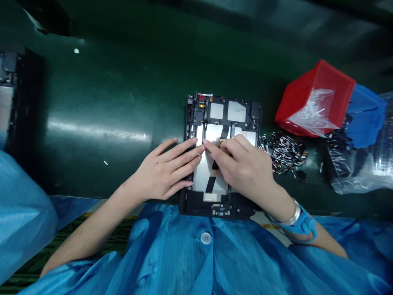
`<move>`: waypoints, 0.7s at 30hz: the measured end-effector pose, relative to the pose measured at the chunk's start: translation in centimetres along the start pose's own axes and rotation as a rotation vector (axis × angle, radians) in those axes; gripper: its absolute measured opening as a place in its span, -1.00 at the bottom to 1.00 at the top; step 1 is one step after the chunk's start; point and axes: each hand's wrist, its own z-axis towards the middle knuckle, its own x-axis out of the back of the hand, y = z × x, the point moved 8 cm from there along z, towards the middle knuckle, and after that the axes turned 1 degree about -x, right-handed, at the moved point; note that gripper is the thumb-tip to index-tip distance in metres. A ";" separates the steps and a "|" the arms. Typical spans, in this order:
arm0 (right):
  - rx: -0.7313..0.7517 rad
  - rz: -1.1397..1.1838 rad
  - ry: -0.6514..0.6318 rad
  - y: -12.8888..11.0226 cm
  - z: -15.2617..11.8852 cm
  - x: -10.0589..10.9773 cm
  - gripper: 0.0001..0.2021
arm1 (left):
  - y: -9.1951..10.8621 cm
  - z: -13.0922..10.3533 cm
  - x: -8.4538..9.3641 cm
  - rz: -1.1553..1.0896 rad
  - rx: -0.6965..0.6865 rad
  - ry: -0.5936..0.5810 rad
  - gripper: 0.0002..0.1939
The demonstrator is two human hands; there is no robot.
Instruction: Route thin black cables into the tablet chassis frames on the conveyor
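Observation:
An opened tablet (217, 164) lies at the front edge of the green bench, its silver battery and black upper parts exposed. A black ribbon cable (211, 183) runs slantwise over the battery. My left hand (166, 170) rests with fingers spread on the tablet's left side. From the right, my right hand (244, 164) bends over the battery, its index fingertip pressed down close to my left fingertips. Its other fingers are curled under, and whether they hold anything is hidden. A wrist strap (296, 217) circles my right wrist.
Right of the tablet lies a heap of small cable parts (287, 151). Beyond it, a red bin (302, 98) with a clear plastic bag tilts beside a blue bin (367, 114). Another device stack (12, 90) stands far left, near a person's blue sleeve (24, 209).

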 end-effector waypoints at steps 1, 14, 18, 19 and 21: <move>0.001 -0.031 0.000 -0.1 -0.1 -0.2 -0.69 | 0.0 0.0 0.0 -0.010 0.007 0.001 -0.53; -0.101 0.004 0.001 1.5 1.7 -1.3 -0.66 | -0.2 -0.2 -0.2 -0.045 0.032 -0.010 -0.53; -0.178 0.039 0.051 2.1 1.2 -0.4 -0.66 | -0.2 -0.4 0.6 -0.219 0.120 0.086 -0.53; -0.201 0.055 0.079 2.4 0.6 0.2 -0.66 | -0.3 -0.8 1.0 -0.270 0.184 0.165 -0.52; -0.288 0.097 0.147 3.2 -1.4 1.6 -0.67 | -0.7 -2.2 1.9 -0.311 0.380 0.342 -0.49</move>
